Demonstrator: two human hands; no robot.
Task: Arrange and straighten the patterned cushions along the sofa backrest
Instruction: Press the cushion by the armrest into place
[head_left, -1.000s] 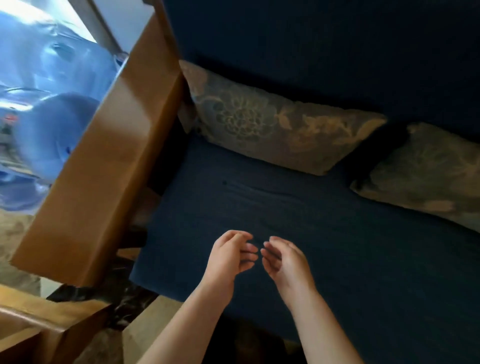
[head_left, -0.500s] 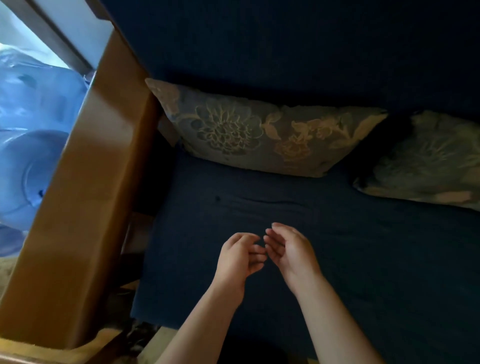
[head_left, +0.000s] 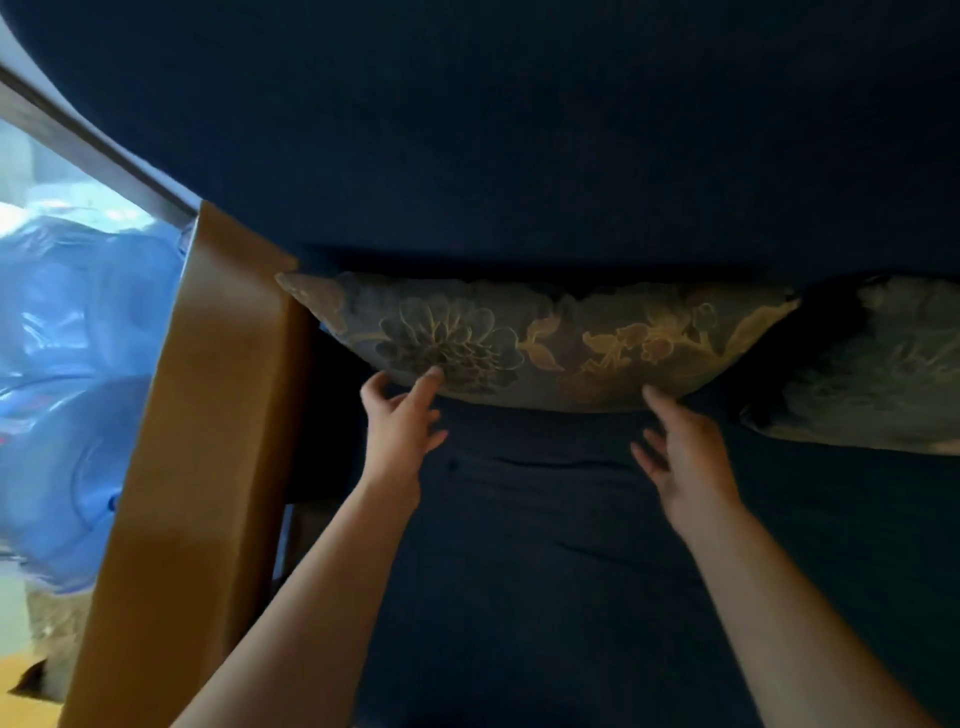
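Reaching forward with both arms, the person has the left hand (head_left: 397, 421) at the lower left edge of the near cushion (head_left: 545, 343) and the right hand (head_left: 680, 452) at its lower right edge. Left index fingertip touches the fabric by the big flower; the thumb is spread apart from it, nothing pinched. Right fingertips meet the bottom seam, palm down over the seat (head_left: 545, 571). Both hands are loose and spread, neither has closed round anything yet.

The near cushion leans against the backrest (head_left: 519, 130), its bottom edge on the seat, its left corner touching the wooden armrest (head_left: 208, 415). It sags in the middle, corners higher than the belly. The hands sit wide apart at the two lower ends, probably so both sides can be lifted or pushed back evenly and squared up. Straightening looks like it is just starting.

A second cushion (head_left: 872, 374) is just beside it to the right, with a dark gap between them.

Hard to see: the second cushion is cut off by the right frame edge and lies in deep shadow, pattern barely readable. Where the cushion backs meet the backrest is black. Past the armrest, blue plastic shapes (head_left: 78, 338) are blurred, can't say what they are.
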